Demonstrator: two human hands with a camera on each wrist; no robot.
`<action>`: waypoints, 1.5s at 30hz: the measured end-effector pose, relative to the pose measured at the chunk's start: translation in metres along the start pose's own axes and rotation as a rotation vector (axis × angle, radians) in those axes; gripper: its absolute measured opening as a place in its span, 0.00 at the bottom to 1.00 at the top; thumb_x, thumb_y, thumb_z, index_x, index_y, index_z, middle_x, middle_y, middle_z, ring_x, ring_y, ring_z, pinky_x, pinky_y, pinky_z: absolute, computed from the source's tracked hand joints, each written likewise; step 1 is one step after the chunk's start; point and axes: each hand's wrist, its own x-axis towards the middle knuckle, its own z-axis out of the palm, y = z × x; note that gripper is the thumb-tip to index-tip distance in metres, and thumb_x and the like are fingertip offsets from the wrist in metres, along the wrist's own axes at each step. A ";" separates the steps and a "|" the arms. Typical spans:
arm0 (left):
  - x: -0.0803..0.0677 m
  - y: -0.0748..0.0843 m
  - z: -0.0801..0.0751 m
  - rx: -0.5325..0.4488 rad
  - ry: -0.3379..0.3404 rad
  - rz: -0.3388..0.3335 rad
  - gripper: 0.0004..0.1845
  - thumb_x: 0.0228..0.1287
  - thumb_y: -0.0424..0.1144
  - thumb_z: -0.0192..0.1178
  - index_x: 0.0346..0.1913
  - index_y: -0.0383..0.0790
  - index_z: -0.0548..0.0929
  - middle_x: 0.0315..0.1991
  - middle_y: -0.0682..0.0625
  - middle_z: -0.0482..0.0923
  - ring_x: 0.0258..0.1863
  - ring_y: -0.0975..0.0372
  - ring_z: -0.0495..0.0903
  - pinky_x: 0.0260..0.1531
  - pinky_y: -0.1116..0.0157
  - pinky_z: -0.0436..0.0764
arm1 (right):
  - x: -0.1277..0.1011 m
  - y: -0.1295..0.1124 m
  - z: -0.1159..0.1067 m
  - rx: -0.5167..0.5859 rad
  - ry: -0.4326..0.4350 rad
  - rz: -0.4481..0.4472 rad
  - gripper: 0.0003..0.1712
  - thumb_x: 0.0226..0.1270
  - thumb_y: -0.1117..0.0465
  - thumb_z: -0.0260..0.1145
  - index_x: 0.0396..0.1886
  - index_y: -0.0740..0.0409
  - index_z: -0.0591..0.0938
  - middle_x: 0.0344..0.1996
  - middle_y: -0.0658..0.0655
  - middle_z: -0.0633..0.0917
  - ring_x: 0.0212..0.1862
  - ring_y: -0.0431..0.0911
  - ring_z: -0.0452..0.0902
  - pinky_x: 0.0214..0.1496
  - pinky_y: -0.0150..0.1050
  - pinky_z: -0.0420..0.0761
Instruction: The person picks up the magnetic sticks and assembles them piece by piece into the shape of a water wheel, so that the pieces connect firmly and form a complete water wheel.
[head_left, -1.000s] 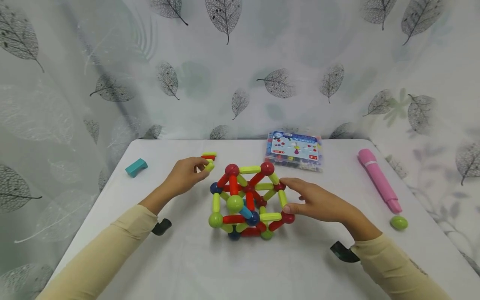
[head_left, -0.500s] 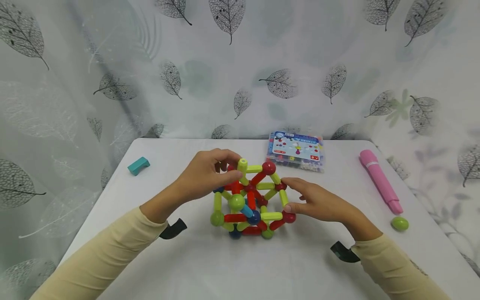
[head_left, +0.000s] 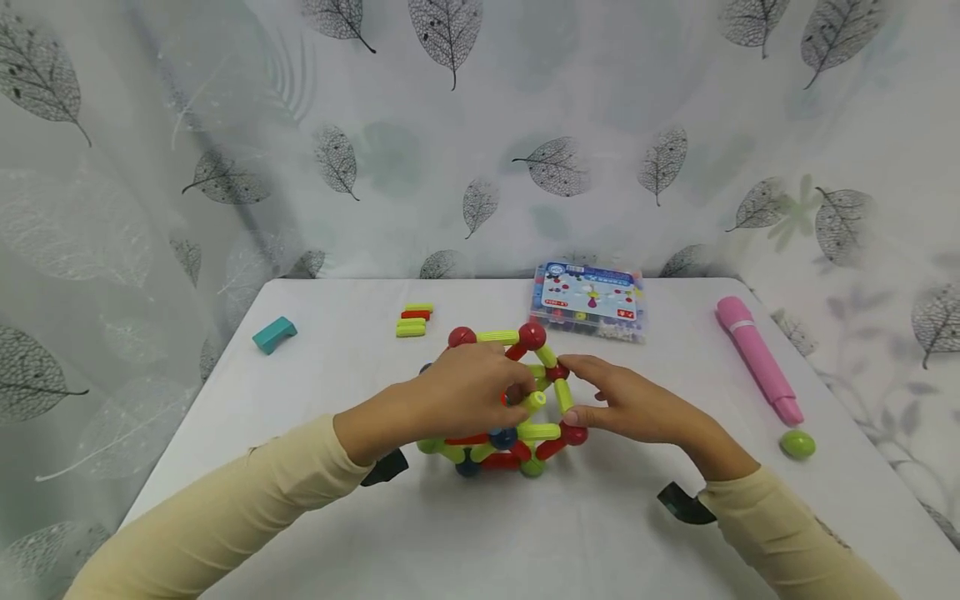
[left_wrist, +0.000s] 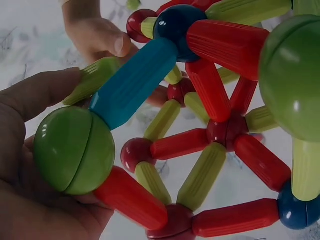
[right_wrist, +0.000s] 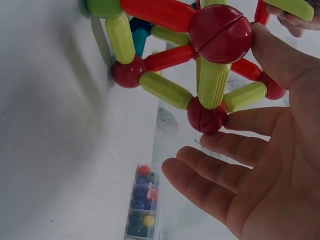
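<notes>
A ball-and-rod lattice of red, lime-green and blue plastic sticks (head_left: 510,417) stands mid-way across the white tabletop (head_left: 525,533). The left hand (head_left: 457,392) reaches over its near side, fingers curled around a lime-green rod (head_left: 534,402) at the frame's upper middle; the left wrist view shows the palm against a large green ball (left_wrist: 74,150). The right hand (head_left: 637,408) lies against the lattice's right side with fingers nearly straight, thumb pressing a red ball (right_wrist: 220,34). Behind sit loose lime-green and red sticks (head_left: 412,322), a teal block (head_left: 273,333), a clear parts box (head_left: 588,302), and a pink cylinder (head_left: 757,360)
</notes>
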 end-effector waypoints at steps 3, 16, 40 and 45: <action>0.003 0.001 0.003 0.022 -0.035 -0.012 0.10 0.65 0.46 0.70 0.47 0.49 0.89 0.31 0.61 0.85 0.36 0.67 0.78 0.36 0.72 0.79 | 0.001 0.000 0.001 0.002 -0.006 0.002 0.50 0.66 0.38 0.69 0.80 0.55 0.61 0.75 0.59 0.68 0.73 0.58 0.65 0.60 0.58 0.81; 0.011 0.000 0.010 0.069 -0.082 -0.005 0.08 0.63 0.45 0.72 0.41 0.47 0.90 0.24 0.61 0.82 0.26 0.69 0.77 0.32 0.74 0.78 | 0.001 0.000 0.003 0.012 -0.008 0.005 0.49 0.67 0.40 0.69 0.80 0.54 0.62 0.75 0.59 0.68 0.74 0.58 0.65 0.60 0.58 0.81; -0.008 -0.003 0.004 0.058 0.029 0.011 0.18 0.61 0.52 0.73 0.52 0.51 0.89 0.43 0.59 0.89 0.45 0.65 0.80 0.46 0.66 0.80 | 0.000 0.001 0.003 0.018 -0.004 0.005 0.49 0.67 0.39 0.69 0.80 0.54 0.61 0.75 0.59 0.68 0.73 0.60 0.66 0.60 0.59 0.81; -0.030 -0.017 0.002 0.000 0.220 0.045 0.26 0.60 0.50 0.74 0.60 0.47 0.85 0.56 0.54 0.85 0.56 0.61 0.77 0.52 0.61 0.82 | 0.000 0.001 0.001 0.023 -0.002 0.023 0.48 0.67 0.41 0.69 0.80 0.53 0.61 0.74 0.60 0.69 0.73 0.62 0.66 0.60 0.60 0.81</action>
